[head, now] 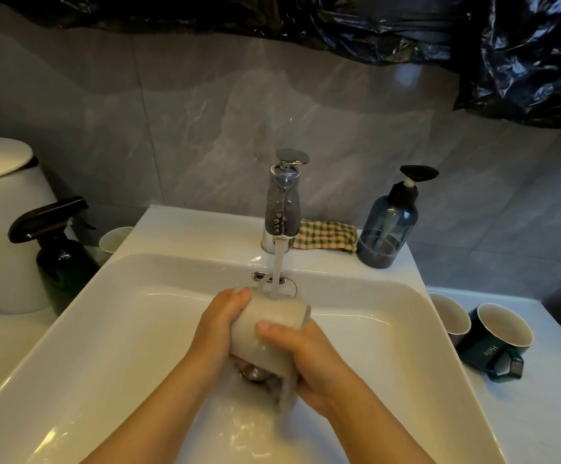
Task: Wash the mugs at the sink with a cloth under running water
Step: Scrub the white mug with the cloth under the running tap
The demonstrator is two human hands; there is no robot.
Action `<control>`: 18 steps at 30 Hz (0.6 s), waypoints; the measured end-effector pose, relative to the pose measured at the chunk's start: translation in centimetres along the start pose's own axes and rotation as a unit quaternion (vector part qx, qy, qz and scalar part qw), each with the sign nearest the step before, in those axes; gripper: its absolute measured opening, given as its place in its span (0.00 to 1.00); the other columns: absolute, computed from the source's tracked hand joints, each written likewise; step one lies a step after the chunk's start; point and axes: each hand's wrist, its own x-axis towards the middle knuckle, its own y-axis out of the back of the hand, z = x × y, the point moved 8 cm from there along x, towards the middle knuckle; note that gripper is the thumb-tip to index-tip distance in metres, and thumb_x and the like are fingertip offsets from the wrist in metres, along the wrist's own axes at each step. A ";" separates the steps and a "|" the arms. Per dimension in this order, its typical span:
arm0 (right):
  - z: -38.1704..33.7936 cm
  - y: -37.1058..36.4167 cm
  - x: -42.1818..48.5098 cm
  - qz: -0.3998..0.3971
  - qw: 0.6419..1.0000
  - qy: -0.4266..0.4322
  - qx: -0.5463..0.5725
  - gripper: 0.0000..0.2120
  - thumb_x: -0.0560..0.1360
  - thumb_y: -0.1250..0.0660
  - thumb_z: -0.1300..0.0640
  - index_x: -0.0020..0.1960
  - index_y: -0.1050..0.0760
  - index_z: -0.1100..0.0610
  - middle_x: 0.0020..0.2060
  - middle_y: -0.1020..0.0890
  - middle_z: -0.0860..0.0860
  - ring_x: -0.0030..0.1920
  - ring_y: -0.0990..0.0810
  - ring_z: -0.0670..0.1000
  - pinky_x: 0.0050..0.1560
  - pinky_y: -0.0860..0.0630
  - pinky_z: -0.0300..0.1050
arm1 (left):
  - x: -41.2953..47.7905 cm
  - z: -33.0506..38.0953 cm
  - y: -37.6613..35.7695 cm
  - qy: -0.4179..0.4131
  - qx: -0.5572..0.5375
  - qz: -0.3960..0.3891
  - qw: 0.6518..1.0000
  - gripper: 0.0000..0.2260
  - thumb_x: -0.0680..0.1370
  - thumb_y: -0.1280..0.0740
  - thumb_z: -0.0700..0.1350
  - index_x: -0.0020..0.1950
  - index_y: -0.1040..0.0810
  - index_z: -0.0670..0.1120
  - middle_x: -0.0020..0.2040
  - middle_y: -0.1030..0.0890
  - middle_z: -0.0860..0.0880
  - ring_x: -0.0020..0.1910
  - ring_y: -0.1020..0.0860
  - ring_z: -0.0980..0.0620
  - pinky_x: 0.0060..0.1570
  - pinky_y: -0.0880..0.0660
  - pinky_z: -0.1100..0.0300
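Note:
Over the white sink (81,306), a pale mug (274,314) sits under the water stream (277,272) from the chrome tap (282,202). A wet grey cloth (286,391) wraps its lower side and hangs down. My left hand (219,326) grips the mug from the left. My right hand (309,360) holds the cloth against the mug, with the thumb on top. Two more mugs lie on the counter at the right: a dark green one (500,339) marked "Hello" and another (451,318) behind it, partly cut off by the sink rim.
A checked cloth (326,236) lies behind the tap beside a blue pump bottle (386,229). At the left stand a dark spray bottle (61,259), a white cup (116,239) and a white lidded bin (1,222). Black plastic sheeting (523,55) hangs above.

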 end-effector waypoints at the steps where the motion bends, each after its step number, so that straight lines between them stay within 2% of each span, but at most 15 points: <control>1: -0.1 0.3 0.1 0.001 0.996 -0.007 0.085 0.17 0.69 0.30 0.63 0.57 0.23 0.57 0.49 0.16 0.59 0.49 0.18 0.57 0.53 0.22 0.55 | 0.0 0.6 -0.2 -0.043 0.019 -0.011 0.999 0.08 0.74 0.33 0.48 0.49 0.24 0.46 0.41 0.20 0.46 0.34 0.20 0.54 0.32 0.25 0.61; 3: -0.6 0.3 -0.1 -0.014 0.989 -0.005 0.145 0.17 0.69 0.32 0.64 0.58 0.23 0.59 0.49 0.16 0.59 0.49 0.17 0.56 0.51 0.21 0.52 | -0.3 1.6 -0.6 -0.099 0.035 -0.036 0.994 0.14 0.68 0.35 0.48 0.52 0.25 0.45 0.42 0.20 0.47 0.34 0.20 0.59 0.33 0.24 0.65; 4: -1.0 0.2 -0.4 -0.028 0.994 0.004 0.110 0.17 0.70 0.33 0.66 0.58 0.24 0.58 0.49 0.16 0.57 0.49 0.17 0.55 0.51 0.20 0.50 | -0.3 1.8 -0.7 -0.103 0.026 -0.040 0.994 0.16 0.67 0.37 0.48 0.53 0.25 0.44 0.42 0.20 0.48 0.35 0.20 0.59 0.33 0.24 0.65; 6: -0.9 0.0 -0.6 -0.047 0.994 0.026 -0.095 0.20 0.71 0.32 0.68 0.61 0.25 0.55 0.52 0.17 0.53 0.52 0.18 0.51 0.55 0.21 0.48 | -0.3 1.8 -0.5 -0.086 0.004 -0.026 0.996 0.13 0.68 0.35 0.49 0.50 0.24 0.46 0.43 0.20 0.47 0.39 0.21 0.55 0.37 0.24 0.61; 8: 0.0 0.1 -0.3 -0.033 0.952 0.019 -0.303 0.19 0.71 0.30 0.63 0.60 0.25 0.52 0.51 0.18 0.52 0.50 0.19 0.49 0.54 0.21 0.47 | -0.2 1.5 -0.2 -0.054 -0.013 -0.007 0.998 0.05 0.74 0.34 0.48 0.47 0.23 0.48 0.44 0.21 0.46 0.41 0.23 0.51 0.40 0.27 0.56; 9: 0.1 0.1 -0.3 -0.013 0.941 0.011 -0.339 0.16 0.71 0.30 0.60 0.58 0.24 0.52 0.48 0.18 0.51 0.46 0.19 0.47 0.50 0.20 0.45 | -0.2 1.4 -0.1 -0.042 -0.020 -0.003 0.999 0.05 0.77 0.37 0.47 0.46 0.24 0.47 0.43 0.21 0.46 0.40 0.24 0.50 0.40 0.28 0.55; 10: 0.1 0.0 -0.3 -0.009 0.944 0.009 -0.329 0.14 0.72 0.31 0.60 0.57 0.24 0.53 0.45 0.18 0.51 0.43 0.19 0.46 0.45 0.20 0.43 | -0.3 1.3 -0.1 -0.037 -0.029 0.000 0.999 0.06 0.78 0.39 0.45 0.45 0.24 0.46 0.42 0.22 0.46 0.39 0.24 0.50 0.39 0.28 0.56; 12: -0.2 -0.3 -0.3 -0.036 0.985 0.007 -0.170 0.14 0.72 0.32 0.62 0.57 0.24 0.55 0.45 0.17 0.51 0.45 0.18 0.47 0.43 0.21 0.41 | -0.5 1.9 -0.2 -0.074 -0.035 -0.009 0.997 0.07 0.74 0.34 0.48 0.46 0.24 0.45 0.41 0.21 0.46 0.37 0.22 0.53 0.36 0.26 0.59; 14: -0.8 -0.8 -0.8 -0.092 0.995 -0.009 0.037 0.20 0.69 0.34 0.64 0.61 0.24 0.57 0.50 0.17 0.56 0.52 0.19 0.53 0.52 0.22 0.48 | -0.6 2.8 -0.5 -0.138 0.010 -0.049 0.989 0.17 0.65 0.33 0.52 0.50 0.24 0.45 0.40 0.19 0.51 0.36 0.21 0.58 0.34 0.25 0.65; 15: -1.0 -0.8 -0.9 -0.105 0.990 -0.009 0.090 0.22 0.67 0.34 0.65 0.62 0.25 0.58 0.52 0.18 0.58 0.53 0.20 0.55 0.55 0.24 0.51 | -0.6 2.8 -0.7 -0.143 0.027 -0.069 0.987 0.20 0.63 0.33 0.53 0.51 0.25 0.46 0.40 0.18 0.53 0.37 0.20 0.60 0.34 0.25 0.67; 16: -1.2 -0.8 -0.9 -0.107 0.988 -0.007 0.108 0.24 0.66 0.35 0.66 0.62 0.25 0.58 0.53 0.19 0.59 0.54 0.20 0.56 0.56 0.25 0.53 | -0.6 2.5 -0.9 -0.120 0.037 -0.082 0.989 0.21 0.62 0.33 0.53 0.52 0.25 0.48 0.41 0.18 0.54 0.37 0.20 0.60 0.33 0.25 0.66; 18: -1.1 -0.4 -0.7 -0.078 0.993 0.001 0.083 0.23 0.65 0.35 0.67 0.60 0.24 0.58 0.53 0.18 0.60 0.52 0.19 0.56 0.54 0.22 0.53 | -0.6 1.1 -1.2 -0.010 0.035 -0.109 0.993 0.19 0.65 0.34 0.56 0.53 0.24 0.52 0.44 0.18 0.49 0.39 0.19 0.53 0.33 0.23 0.58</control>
